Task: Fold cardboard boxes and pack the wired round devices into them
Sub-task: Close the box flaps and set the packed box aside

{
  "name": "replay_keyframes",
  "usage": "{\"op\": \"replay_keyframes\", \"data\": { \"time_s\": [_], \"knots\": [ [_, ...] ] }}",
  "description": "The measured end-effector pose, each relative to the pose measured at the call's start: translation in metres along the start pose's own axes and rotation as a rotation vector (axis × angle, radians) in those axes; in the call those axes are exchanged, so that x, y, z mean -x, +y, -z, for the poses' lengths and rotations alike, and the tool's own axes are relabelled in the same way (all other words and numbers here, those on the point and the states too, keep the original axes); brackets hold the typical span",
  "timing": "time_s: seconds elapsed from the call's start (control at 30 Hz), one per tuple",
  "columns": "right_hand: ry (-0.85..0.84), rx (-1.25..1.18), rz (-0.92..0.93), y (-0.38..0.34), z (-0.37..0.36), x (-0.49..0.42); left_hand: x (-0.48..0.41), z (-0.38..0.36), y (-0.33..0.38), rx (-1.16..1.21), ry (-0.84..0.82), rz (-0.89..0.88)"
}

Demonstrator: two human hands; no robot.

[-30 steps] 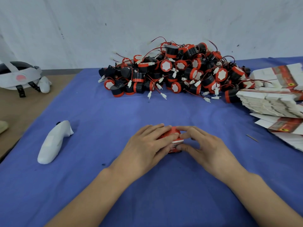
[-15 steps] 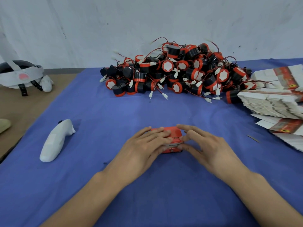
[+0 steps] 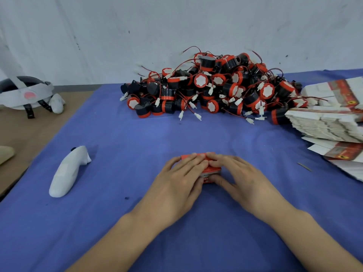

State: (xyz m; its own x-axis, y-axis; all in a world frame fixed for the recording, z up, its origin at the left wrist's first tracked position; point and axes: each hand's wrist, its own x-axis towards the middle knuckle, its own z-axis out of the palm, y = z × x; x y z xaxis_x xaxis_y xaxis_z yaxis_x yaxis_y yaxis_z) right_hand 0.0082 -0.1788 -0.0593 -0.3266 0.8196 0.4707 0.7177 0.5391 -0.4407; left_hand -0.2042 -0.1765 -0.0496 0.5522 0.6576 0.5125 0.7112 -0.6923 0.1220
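Note:
A small red cardboard box (image 3: 211, 170) stands on the blue cloth (image 3: 137, 142) at centre front, mostly covered by both hands. My left hand (image 3: 176, 183) lies over its top and left side with straight fingers, pressing down. My right hand (image 3: 241, 179) has its fingers on the top and its thumb against the front face, holding the box. A big pile of black-and-red round devices (image 3: 214, 89) with red wires and white plugs lies at the back. What is inside the box is hidden.
Stacks of flat unfolded boxes (image 3: 324, 122) fill the right edge. A white controller (image 3: 66, 171) lies on the cloth at left. A white headset (image 3: 25, 93) rests on the brown surface at far left. A thin sliver (image 3: 304, 166) lies right of my hands.
The box now stands squarer with its red top flat. Both hands have slid further over the top, fingertips meeting. The view has shifted slightly.

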Motion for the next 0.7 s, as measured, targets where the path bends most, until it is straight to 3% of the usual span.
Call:
{"op": "replay_keyframes", "data": {
  "time_s": [0.27,0.47,0.7],
  "knots": [
    [0.006,0.004,-0.075,0.001,0.012,0.002,0.011,0.018,-0.014,0.018,0.039,0.057],
    [-0.038,-0.250,-0.226,0.005,0.006,0.002,0.021,0.013,-0.036,0.435,-0.128,0.381],
    [-0.028,-0.416,-0.344,0.006,0.004,0.002,-0.004,0.000,-0.026,0.490,-0.098,0.304]
  ]
}}
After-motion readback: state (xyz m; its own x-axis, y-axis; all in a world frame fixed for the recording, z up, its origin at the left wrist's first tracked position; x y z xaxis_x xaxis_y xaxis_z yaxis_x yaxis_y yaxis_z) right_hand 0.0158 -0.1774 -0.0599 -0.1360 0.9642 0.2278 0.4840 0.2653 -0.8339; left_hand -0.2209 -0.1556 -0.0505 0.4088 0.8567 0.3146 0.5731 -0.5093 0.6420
